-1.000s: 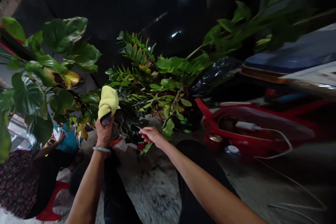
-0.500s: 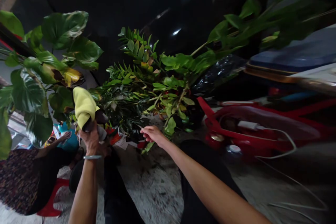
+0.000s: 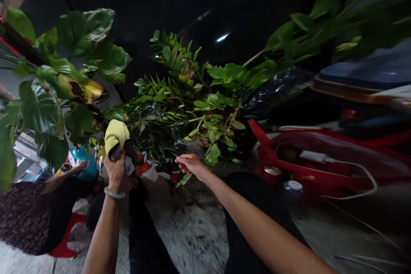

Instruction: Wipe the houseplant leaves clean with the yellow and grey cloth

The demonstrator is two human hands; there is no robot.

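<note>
My left hand (image 3: 114, 170), with a pale bangle on its wrist, grips a bundled yellow cloth (image 3: 116, 135) with dark and grey parts. The bundle is upright, left of centre, below large variegated leaves (image 3: 111, 58). Near the middle, my right hand (image 3: 190, 164) is closed in a pinch with fingertips pointing left. A thin light tip shows at its fingers, but what it is cannot be made out. Green foliage (image 3: 167, 107) lies just beyond both hands. Red and white papers (image 3: 148, 170) lie on the ground between them.
A red bag (image 3: 295, 154) with a white charger (image 3: 314, 156) and cable stands at the right, beside a jar lid (image 3: 293, 186). At the left, a person in a patterned top (image 3: 24, 218) sits on a red stool (image 3: 67, 239), near a turquoise object (image 3: 88, 167).
The view has shifted, so most things appear farther right. My left hand and the yellow bundle have moved right and a little lower. My right hand keeps its pinch.
</note>
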